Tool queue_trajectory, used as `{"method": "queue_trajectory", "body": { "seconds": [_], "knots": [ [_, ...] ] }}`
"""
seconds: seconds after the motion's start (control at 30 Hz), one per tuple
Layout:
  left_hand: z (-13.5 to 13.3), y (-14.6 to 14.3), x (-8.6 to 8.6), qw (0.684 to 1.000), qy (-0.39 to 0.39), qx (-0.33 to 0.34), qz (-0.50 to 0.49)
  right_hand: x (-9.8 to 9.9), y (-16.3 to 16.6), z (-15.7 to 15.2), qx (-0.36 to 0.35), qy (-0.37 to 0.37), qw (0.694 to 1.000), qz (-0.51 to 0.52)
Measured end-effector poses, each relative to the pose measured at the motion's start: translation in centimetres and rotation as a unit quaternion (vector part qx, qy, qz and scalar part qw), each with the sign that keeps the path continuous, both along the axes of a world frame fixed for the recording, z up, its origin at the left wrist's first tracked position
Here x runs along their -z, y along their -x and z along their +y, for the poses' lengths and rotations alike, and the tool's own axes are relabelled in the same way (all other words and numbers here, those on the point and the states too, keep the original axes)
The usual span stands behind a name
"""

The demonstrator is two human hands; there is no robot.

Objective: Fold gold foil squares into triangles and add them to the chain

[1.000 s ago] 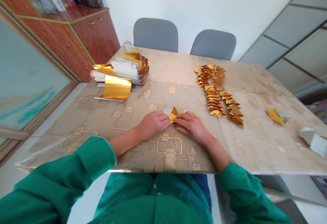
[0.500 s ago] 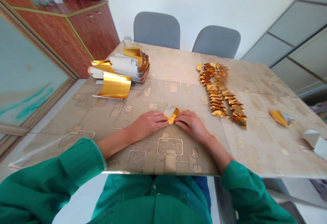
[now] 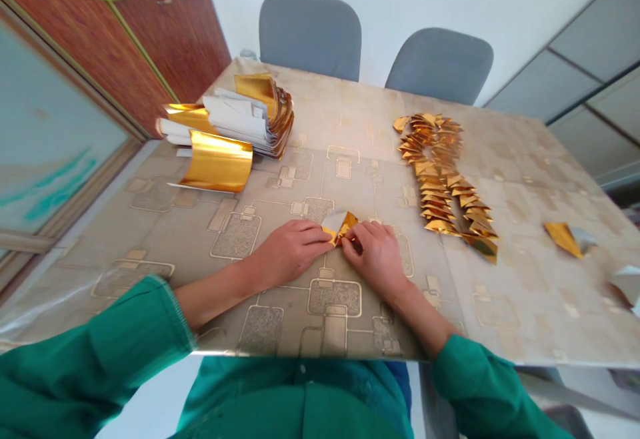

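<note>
A small piece of gold foil paper (image 3: pixel 341 222), partly folded and showing some of its white back, lies on the patterned tablecloth (image 3: pixel 320 179) between my hands. My left hand (image 3: pixel 295 251) presses its left side with the fingers held together. On its right edge, the thumb and forefinger of my right hand (image 3: pixel 375 252) are closed in a pinch. Both hands rest low on the table close to its front edge. The fingertips cover part of the paper's lower edge.
Stacked gold and white sheets (image 3: pixel 240 119) lie at the back left, with a curled gold sheet (image 3: pixel 217 162) in front. To the right stand rows of folded gold pieces (image 3: pixel 433 179). Farther right are a loose folded piece (image 3: pixel 563 237) and a white piece (image 3: pixel 627 282). Two grey chairs (image 3: pixel 310 35) stand behind.
The camera view has tilted down and closer. My right hand has moved onto the paper's right side, its fingers curled more tightly, and the gold fold there has shifted.
</note>
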State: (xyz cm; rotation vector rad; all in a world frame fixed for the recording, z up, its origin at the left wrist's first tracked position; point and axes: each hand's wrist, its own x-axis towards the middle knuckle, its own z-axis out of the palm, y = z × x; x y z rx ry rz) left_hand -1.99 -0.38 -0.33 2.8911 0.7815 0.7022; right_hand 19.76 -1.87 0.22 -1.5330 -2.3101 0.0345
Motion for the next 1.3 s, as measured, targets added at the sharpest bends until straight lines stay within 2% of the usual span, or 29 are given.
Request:
{"method": "queue_trajectory", "body": {
  "seconds": [0.27,0.4,0.7,0.9,1.1,1.3],
  "knots": [
    [-0.6,-0.5,-0.4,0.999,0.023,-0.031,0.023,0.4,0.1,-0.2,0.003,-0.021,1.0,-0.004],
    [-0.8,-0.5,-0.1,0.999,0.006,-0.018,0.048,0.6,0.2,-0.1,0.007,-0.015,1.0,-0.015],
    [-0.7,-0.3,0.1,0.999,0.001,-0.003,0.036,0.8,-0.1,0.0,-0.004,-0.006,1.0,-0.016],
    [-0.9,-0.5,0.2,0.999,0.003,-0.017,0.043,0.9,0.1,0.1,0.003,-0.011,1.0,-0.018],
    [-1.0,-0.6,0.2,0.998,-0.003,-0.026,0.062,1.0,0.0,0.0,0.032,-0.006,0.999,0.022],
    [-1.2,-0.6,0.1,0.997,-0.016,-0.044,0.068,1.3,-0.8,-0.2,0.097,0.021,0.99,0.098]
  ]
}}
